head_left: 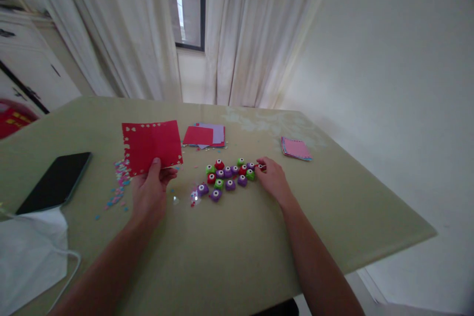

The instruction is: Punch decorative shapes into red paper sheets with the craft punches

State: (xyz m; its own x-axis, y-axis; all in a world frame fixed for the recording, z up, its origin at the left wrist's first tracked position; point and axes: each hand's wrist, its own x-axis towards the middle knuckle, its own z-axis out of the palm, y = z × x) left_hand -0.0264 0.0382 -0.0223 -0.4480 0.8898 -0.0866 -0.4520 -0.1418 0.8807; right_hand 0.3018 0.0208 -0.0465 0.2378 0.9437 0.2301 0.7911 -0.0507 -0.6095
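My left hand (pixel 150 195) grips a red sheet of paper (pixel 153 143) by its lower edge, thumb in front, holding it up off the table. Small shapes are cut out along the sheet's top, left and bottom edges. At the right end of a cluster of small craft punches, my right hand (pixel 273 177) has its fingers closed around a red punch (pixel 259 167). Beside it stand several others, among them a green punch (pixel 250 175), a purple punch (pixel 242 180) and another red punch (pixel 219 164). Each has a round white top with a dark centre.
Behind the punches lies a stack of red and lilac paper (pixel 200 136). A pink-topped stack of punched sheets (pixel 296 148) sits at the right. Paper confetti (pixel 120 182) is scattered left, near a dark phone (pixel 55 182) and a white bag-like item (pixel 33 256). A wall (pixel 400 84) borders the right side.
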